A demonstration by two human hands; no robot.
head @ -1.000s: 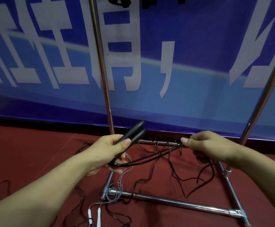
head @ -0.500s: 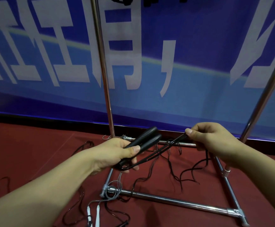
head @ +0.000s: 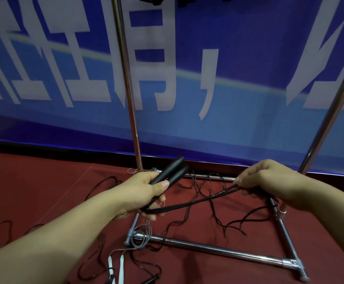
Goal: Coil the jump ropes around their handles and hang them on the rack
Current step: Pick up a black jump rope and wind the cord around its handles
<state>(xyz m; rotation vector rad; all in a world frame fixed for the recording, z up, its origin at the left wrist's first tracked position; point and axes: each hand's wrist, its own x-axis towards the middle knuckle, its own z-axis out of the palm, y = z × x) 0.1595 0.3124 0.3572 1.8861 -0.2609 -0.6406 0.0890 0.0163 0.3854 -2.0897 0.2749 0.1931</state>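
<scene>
At the far left, thin dark ropes (head: 97, 187) lie loose on the red floor (head: 44, 181), which meets the blue banner (head: 228, 130) along a dark strip at the back. The left hand (head: 144, 193) grips the two black handles (head: 172, 172) side by side, thumb pressed across them and fingers curled underneath; the handle ends point up and to the right, near the left upright pole (head: 126, 83) of the rack. Below this hand, a grey rope (head: 140, 238) loops over the near-left corner of the rack base, and its two white handles (head: 116, 267) lie on the floor close to the bottom edge of the view. From the left hand, several strands of black rope (head: 197, 201) run together to the right, off the floor, to the right hand (head: 269, 181), which pinches them between thumb and curled fingers. The slack of this rope hangs from the right hand and trails in wavy lines on the floor inside the base. The near base bar (head: 218, 250) crosses below both hands; the far bar (head: 208, 177) lies just behind them. The right upright pole (head: 330, 119) leans out of view at the right edge. The floor between the bars is open apart from the loose rope.
</scene>
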